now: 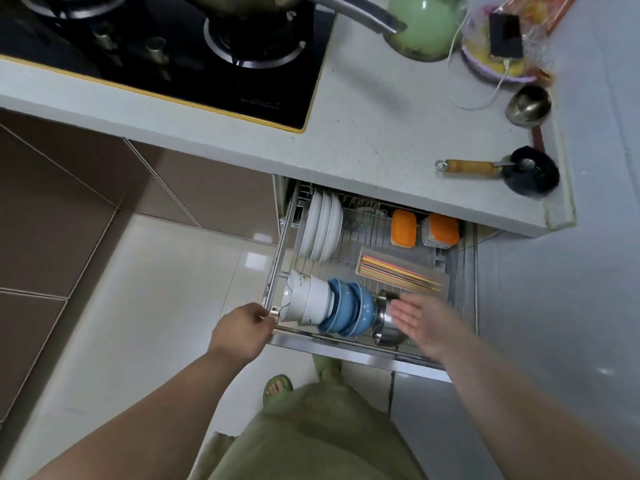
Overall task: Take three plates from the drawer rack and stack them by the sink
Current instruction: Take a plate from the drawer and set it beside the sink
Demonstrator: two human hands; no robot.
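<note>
A pale grey stone table (363, 133) is carrying a black glass gas hob (173, 57), and beneath its edge a pull-out chrome wire drawer rack (374, 237) is standing open over the glossy tiled floor. A person's left hand (244, 332) is gripping the rack's front left corner rail, fingers curled round the metal. The right hand (420, 322) is hovering above the front right of the rack, fingers straight, spread and holding nothing, though motion is blurring it. A row of white glazed ceramic plates (320, 228) is standing on edge in the rack's back left slots, well apart from both hands. In front of them, white bowls (304, 301) and blue bowls (349, 311) are lying nested on their sides, with a clear tray of coloured chopsticks (401, 271) to the right. The plates are likely stiff, smooth, weighty and breakable; pinching each by its upper rim and lifting straight up looks safest.
</note>
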